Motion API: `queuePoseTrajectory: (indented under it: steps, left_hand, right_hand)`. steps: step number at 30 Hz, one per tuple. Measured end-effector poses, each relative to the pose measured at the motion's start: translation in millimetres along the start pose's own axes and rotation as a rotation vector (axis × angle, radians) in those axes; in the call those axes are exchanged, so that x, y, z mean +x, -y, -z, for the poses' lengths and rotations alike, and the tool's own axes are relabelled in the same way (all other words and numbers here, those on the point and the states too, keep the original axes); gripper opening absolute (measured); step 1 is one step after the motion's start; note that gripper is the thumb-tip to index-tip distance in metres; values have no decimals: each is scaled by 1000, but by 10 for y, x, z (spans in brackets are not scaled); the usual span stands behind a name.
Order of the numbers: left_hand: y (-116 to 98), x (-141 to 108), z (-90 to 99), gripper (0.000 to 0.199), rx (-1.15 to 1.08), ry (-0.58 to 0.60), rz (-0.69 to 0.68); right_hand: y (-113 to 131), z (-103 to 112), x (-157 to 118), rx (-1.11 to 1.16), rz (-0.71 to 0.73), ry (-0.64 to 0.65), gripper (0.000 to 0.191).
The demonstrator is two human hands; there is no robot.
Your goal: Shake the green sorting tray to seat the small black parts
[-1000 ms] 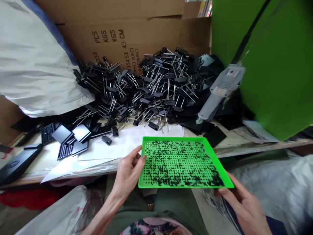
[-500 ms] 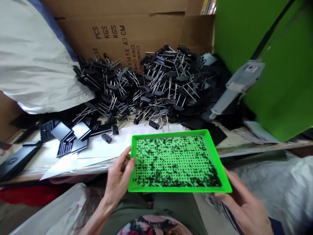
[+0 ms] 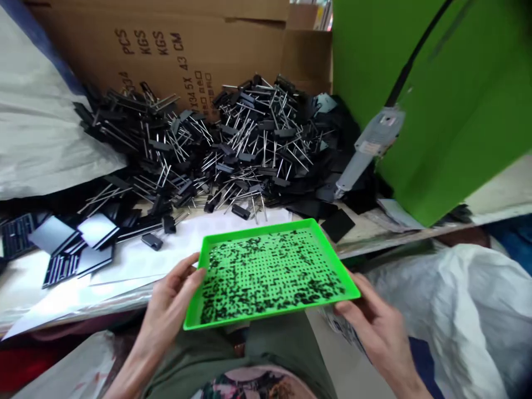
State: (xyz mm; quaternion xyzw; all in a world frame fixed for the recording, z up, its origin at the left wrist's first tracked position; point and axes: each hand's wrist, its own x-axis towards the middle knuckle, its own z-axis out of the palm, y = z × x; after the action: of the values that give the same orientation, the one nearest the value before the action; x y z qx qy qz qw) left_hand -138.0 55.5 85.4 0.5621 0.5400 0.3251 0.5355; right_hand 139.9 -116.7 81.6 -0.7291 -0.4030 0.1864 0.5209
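A bright green perforated tray (image 3: 272,316) is held over my lap, in front of the table's near edge. Many small black pieces (image 3: 233,305), perhaps screws, are scattered over its floor, thickest along the near side. My left hand (image 3: 168,299) grips the tray's left wall, thumb on the rim and fingers underneath or behind. At the near right corner my right hand (image 3: 376,324) is closed on the tray, thumb in front, with other fingers partly hidden. The tray's left end is tilted a little toward me.
Beyond the tray lies a heap of black plastic parts with metal rods (image 3: 249,133), against a cardboard box (image 3: 233,50). A grey electric screwdriver (image 3: 366,149) hangs at the right before a green panel (image 3: 394,72). Flat black parts (image 3: 97,230) and white paper (image 3: 187,238) are at left.
The tray has swung, its left end lower and its right end higher. The black pieces have spread leftward from the right corner. My view has turned to the right.
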Motion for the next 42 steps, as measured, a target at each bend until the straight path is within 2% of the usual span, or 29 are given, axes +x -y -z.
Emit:
queuePoseTrajectory:
  steps: [3,6,10,12,15,17,20,25,29,32,38,42]
  left_hand:
    - [-35,-5,31,65,40,10,1]
    - [-60,-12,55,67,48,54,-4]
    - [-74,-25,98,68,95,-63,-33]
    - [-72,-31,93,65,141,-48,-49]
    - [-62,-22,81,65,160,8,-57]
    - [-59,-16,92,66,172,-29,-75]
    - [-73,-53,90,62,224,-121,-151]
    - [-89,-150,-23,49,325,-180,-360]
    - [-49,-143,-40,47,371,-265,-432]
    - [-28,-108,-32,45,401,-251,-465]
    - [-62,-68,-31,44,319,-274,-450]
    - [-166,-71,-140,45,255,-141,-386]
  right_hand:
    - [-13,-11,-10,13,34,30,42]
    - [8,-29,-38,-4,1,-50,43]
    - [16,-61,-83,29,-8,12,47]
    - [-25,-41,-93,20,-4,14,46]
    - [-85,-29,-111,-13,-30,-51,45]
    - [-96,-72,-133,25,-43,-35,48]
    - [-116,-142,-167,92,-53,7,53]
    - [-290,-111,-160,154,-94,11,56]
    - [-449,-99,-124,153,-59,74,59]
    - [-464,-129,-113,139,-50,74,58]
    - [-463,-193,-117,175,-131,72,60]
    - [-616,-70,-104,105,-160,82,56]
